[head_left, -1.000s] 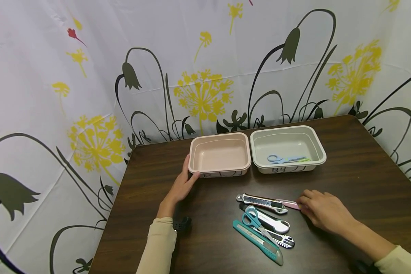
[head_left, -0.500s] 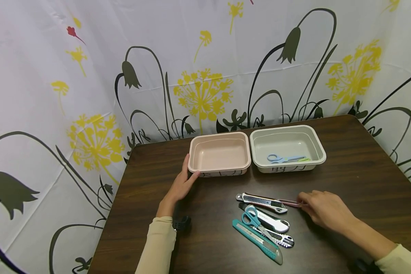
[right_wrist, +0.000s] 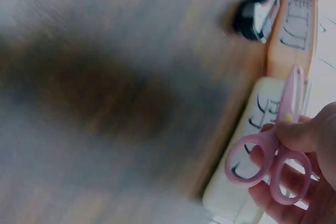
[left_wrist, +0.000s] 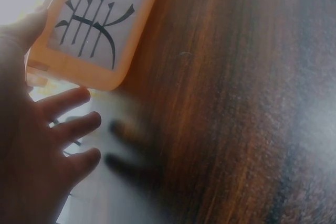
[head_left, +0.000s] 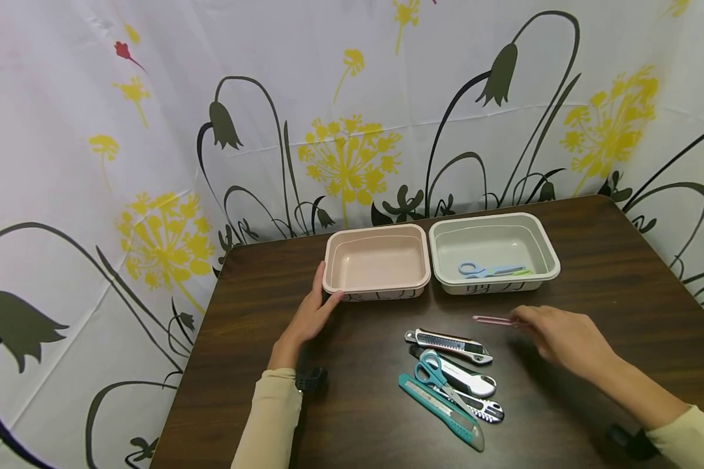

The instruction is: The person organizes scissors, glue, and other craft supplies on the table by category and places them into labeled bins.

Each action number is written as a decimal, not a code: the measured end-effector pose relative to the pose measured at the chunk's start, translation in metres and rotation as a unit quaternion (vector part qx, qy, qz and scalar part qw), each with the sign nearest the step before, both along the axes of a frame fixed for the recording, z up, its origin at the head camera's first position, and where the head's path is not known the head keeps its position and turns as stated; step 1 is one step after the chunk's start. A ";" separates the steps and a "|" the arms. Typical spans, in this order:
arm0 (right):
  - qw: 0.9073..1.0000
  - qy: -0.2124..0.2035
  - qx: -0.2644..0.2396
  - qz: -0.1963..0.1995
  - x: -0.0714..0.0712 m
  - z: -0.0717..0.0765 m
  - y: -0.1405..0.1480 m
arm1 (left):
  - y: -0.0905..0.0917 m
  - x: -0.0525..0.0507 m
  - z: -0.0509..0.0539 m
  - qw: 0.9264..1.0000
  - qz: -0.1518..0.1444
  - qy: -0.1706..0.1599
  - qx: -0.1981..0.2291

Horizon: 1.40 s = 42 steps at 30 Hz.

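Observation:
My right hand (head_left: 566,339) holds pink scissors (head_left: 491,320) just above the table, with their blades pointing left. In the right wrist view, the thumb presses near the pivot of these closed scissors (right_wrist: 290,100), with fingers behind the handle loops. My left hand (head_left: 305,322) touches the front left corner of a pink bin (head_left: 377,291), its fingers extended and spread in the left wrist view. Between the hands lie a silver utility cutter (head_left: 448,344), a white and black cutter (head_left: 472,381), teal scissors (head_left: 431,372), a teal cutter (head_left: 440,412) and a silver-black cutter (head_left: 489,411).
Right of the pink bin stands a pale grey-green bin (head_left: 495,286) holding blue scissors (head_left: 482,270) and a small yellow-green item (head_left: 522,272). Both bins carry dark writing on their fronts. Behind the brown table (head_left: 252,273) hangs a flowered curtain (head_left: 352,98).
My right hand has lifted the pink scissors off the table, away from the silver cutter and slightly toward the bins. My left hand stays at the pink bin.

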State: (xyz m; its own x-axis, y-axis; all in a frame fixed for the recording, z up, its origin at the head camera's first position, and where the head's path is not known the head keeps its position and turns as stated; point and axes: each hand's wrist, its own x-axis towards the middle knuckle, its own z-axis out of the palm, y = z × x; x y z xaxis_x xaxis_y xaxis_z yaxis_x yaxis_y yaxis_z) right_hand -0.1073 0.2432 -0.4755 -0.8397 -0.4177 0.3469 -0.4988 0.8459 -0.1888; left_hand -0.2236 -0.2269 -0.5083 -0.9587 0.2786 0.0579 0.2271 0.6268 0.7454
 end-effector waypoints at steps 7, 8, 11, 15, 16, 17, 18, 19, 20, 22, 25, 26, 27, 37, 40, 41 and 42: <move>0.996 0.074 -0.045 -0.009 -0.016 0.014 0.003 | 0.000 0.000 -0.002 1.000 -0.002 0.000 0.003; 0.995 0.083 -0.048 -0.009 -0.019 0.016 0.003 | 0.000 0.000 -0.002 1.000 -0.001 0.000 0.004; 0.992 0.116 -0.058 -0.004 -0.030 0.021 0.003 | 0.000 0.000 -0.001 1.000 0.000 0.002 0.003; 0.988 0.142 -0.059 0.003 -0.043 0.026 0.002 | -0.001 0.000 0.000 1.000 -0.001 0.000 0.000; 0.988 0.141 -0.055 0.004 -0.046 0.027 0.002 | -0.001 0.000 0.000 1.000 -0.001 -0.001 0.000; 0.989 0.139 -0.050 0.004 -0.050 0.028 0.002 | -0.001 0.000 0.000 1.000 0.000 -0.001 0.002; 0.990 0.135 -0.044 0.003 -0.053 0.029 0.001 | -0.001 0.000 0.001 1.000 0.001 -0.001 0.002; 0.991 0.131 -0.038 0.003 -0.056 0.029 0.001 | -0.001 0.000 0.001 1.000 0.001 0.000 0.003; 0.991 0.127 -0.033 0.002 -0.059 0.029 0.001 | -0.001 0.000 0.001 1.000 0.001 0.001 0.004; 0.993 0.120 -0.024 0.002 -0.064 0.028 0.001 | -0.001 -0.001 0.001 1.000 -0.001 0.004 0.005; 0.994 0.108 -0.017 0.005 -0.068 0.025 0.001 | 0.000 0.000 0.002 1.000 -0.003 0.005 0.004; 0.995 0.103 -0.014 0.006 -0.069 0.023 0.002 | 0.000 0.000 0.002 1.000 -0.003 0.005 0.003; 0.995 0.099 -0.010 0.006 -0.069 0.021 0.002 | 0.000 0.000 0.002 1.000 -0.004 0.004 0.004; 0.999 0.046 0.005 0.024 -0.071 0.014 0.006 | 0.000 -0.001 0.001 1.000 -0.002 0.007 0.003; 0.999 0.034 0.016 0.026 -0.072 0.014 0.006 | 0.000 0.000 0.002 1.000 0.000 0.007 0.002; 0.999 0.030 0.021 0.028 -0.072 0.014 0.007 | 0.000 0.000 0.002 1.000 0.000 0.006 0.002; 0.999 0.028 0.024 0.029 -0.072 0.014 0.007 | 0.000 0.000 0.002 1.000 0.000 0.005 0.002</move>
State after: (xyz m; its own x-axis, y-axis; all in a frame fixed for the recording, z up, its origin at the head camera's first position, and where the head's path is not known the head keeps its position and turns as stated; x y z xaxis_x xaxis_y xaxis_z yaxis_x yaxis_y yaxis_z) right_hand -0.1798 0.2500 -0.4619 -0.7940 -0.4822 0.3703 -0.5555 0.8229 -0.1196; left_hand -0.2234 -0.2268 -0.5061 -0.9581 0.2780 0.0691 0.2349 0.6245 0.7449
